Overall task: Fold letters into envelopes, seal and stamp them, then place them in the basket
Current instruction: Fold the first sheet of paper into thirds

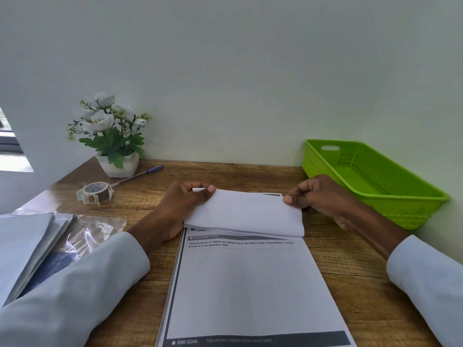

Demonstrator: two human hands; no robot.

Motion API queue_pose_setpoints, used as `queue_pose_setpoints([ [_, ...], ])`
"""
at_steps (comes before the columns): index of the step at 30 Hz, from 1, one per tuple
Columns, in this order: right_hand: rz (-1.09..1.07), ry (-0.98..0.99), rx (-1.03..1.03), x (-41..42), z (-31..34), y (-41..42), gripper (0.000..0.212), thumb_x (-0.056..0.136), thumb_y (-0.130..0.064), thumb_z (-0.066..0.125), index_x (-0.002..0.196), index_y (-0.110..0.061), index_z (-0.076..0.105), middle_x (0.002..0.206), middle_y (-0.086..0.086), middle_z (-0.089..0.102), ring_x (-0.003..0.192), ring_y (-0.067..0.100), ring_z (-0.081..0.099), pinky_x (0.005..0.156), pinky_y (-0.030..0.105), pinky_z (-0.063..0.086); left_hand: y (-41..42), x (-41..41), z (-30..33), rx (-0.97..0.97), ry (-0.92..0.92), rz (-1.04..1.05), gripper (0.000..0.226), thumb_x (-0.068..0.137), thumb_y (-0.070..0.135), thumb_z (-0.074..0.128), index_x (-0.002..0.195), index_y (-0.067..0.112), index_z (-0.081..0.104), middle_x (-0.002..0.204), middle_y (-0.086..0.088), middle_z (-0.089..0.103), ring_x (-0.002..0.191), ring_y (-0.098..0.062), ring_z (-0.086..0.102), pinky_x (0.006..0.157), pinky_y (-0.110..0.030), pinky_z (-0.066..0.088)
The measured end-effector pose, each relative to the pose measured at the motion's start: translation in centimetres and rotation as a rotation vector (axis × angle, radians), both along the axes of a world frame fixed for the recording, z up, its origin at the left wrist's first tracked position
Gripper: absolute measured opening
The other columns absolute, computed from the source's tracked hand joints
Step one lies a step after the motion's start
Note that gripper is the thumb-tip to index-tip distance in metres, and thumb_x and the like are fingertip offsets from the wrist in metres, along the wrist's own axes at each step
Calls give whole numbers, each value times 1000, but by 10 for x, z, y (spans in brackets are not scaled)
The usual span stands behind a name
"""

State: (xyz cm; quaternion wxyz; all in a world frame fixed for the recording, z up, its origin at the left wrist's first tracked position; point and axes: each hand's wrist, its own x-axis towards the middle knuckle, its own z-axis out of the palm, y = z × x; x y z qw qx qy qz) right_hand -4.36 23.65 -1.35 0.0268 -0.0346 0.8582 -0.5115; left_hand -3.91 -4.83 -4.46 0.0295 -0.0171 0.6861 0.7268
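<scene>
Letter [250, 284] flat on the wooden bench [350, 266], dead centre, printed side up, and its far end is being doubled back toward the person — the blank underside shows as a white flap over the upper text. That flap is pinched at both far corners: the left hand [180, 209] clamps one corner between thumb and curled fingers, the right hand [323, 199] nips the other the same way. Holding both corners at once looks like the way to keep the edges square before the crease is pressed. Wrists hover low, forearms in pale sleeves angled in from either side, palms turned inward.

Off to the right, against the wall, the green basket [370, 181] waits — nothing in it that I can see. On the left sits a stack of envelopes [27, 246] on a clear plastic wrapper [95, 231]; farther back, a roll of stamps [95, 192], a pen [140, 174] and a potted flower [110, 136].
</scene>
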Motion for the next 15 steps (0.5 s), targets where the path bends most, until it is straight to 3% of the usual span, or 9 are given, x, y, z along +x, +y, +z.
queue_pose_setpoints([
  [4,4,79,63,2,-4,2,8,84,-7,76,88,0,76,76,9,73,67,12,61,52,18,50,-2,-1,2,42,3,22,19,81,12,75,94,-1,72,87,-17,75,72,-24,69,64,-31,60],
  [8,164,92,208,1,-1,-14,10,82,-21,79,84,-11,78,78,2,76,71,6,63,67,24,48,1,-2,1,42,48,28,11,82,14,75,88,6,73,83,-13,75,68,-21,69,62,-29,58],
  [15,295,109,255,-3,9,-65,15,84,-27,78,87,-12,78,59,-13,65,53,-4,56,49,9,40,14,6,-2,15,96,-168,19,93,25,62,82,11,70,86,-15,72,75,-23,66,69,-33,53],
])
